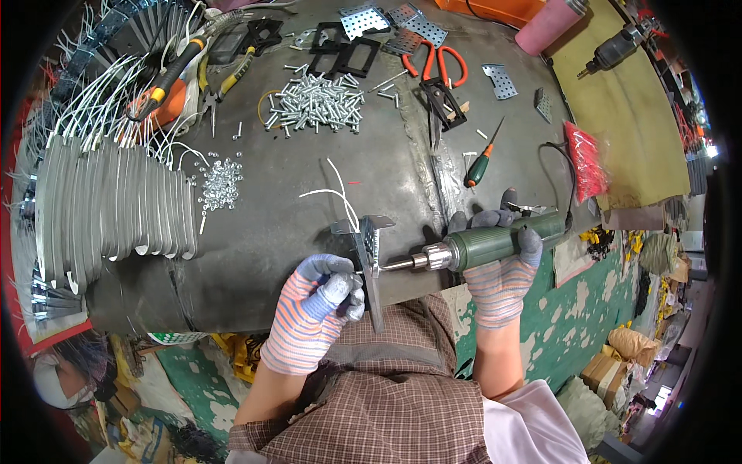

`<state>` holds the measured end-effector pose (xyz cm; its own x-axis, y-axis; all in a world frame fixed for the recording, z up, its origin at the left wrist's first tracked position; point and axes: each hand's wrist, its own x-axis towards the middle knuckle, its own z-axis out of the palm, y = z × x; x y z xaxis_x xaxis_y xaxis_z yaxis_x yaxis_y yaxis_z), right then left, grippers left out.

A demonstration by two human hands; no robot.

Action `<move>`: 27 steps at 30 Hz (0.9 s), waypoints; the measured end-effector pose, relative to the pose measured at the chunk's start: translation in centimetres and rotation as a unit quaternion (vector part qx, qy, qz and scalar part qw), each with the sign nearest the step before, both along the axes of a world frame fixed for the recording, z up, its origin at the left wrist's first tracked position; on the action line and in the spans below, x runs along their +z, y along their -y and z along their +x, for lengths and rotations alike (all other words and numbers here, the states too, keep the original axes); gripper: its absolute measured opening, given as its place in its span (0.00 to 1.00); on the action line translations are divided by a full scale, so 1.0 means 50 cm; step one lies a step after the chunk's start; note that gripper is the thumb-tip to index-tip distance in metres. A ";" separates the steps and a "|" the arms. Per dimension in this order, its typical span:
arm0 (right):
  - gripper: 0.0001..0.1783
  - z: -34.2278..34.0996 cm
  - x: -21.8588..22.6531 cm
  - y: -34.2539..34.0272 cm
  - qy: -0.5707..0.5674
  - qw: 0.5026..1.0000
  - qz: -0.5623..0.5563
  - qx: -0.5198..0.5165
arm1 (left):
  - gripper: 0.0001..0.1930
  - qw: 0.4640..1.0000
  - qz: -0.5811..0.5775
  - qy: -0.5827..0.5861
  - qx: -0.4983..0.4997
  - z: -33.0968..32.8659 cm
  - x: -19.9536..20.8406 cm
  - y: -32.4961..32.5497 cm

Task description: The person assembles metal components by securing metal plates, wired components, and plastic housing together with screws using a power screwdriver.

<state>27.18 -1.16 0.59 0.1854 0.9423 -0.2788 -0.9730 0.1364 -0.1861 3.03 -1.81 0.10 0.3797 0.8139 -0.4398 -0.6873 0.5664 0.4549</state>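
My right hand (498, 282), in a striped glove with grey fingertips, wraps round a green electric screwdriver (495, 243) pointing left. Its bit meets a small perforated metal bracket (376, 240) on a flat grey metal part (369, 286). This part stands on edge at the table's front, two white wires (344, 193) rising from its far end. Against its left face my left hand (321, 305), gloved alike, is closed, fingers bent and pressed together at the part. Whether a small fastener is also between those fingertips is hidden.
Many grey parts with white wires (116, 205) stand in a row at left. Nuts (222, 184) and screws (317, 104) lie in piles. Farther off are pliers (224, 85), orange-handled scissors (440, 69), a hand screwdriver (481, 166) and a red packet (586, 162). A cord trails from the power tool.
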 end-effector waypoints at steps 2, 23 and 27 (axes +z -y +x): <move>0.28 0.000 -0.002 -0.002 0.001 1.000 -0.001 0.002 | 0.07 0.999 -0.017 0.035 -0.011 0.000 -0.008 -0.010; 0.22 0.001 -0.005 -0.002 -0.006 1.000 -0.002 -0.001 | 0.09 0.971 0.106 -0.210 0.042 0.027 0.006 -0.005; 0.23 -0.005 0.000 -0.001 -0.022 1.000 0.004 0.002 | 0.08 0.906 0.182 -0.368 0.101 0.053 0.010 0.022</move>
<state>26.92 -1.08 0.60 0.1688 0.9455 -0.2783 -0.9809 0.1336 -0.1412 5.69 -2.92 0.59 -0.0810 0.9760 -0.2021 -0.1946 0.1834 0.9636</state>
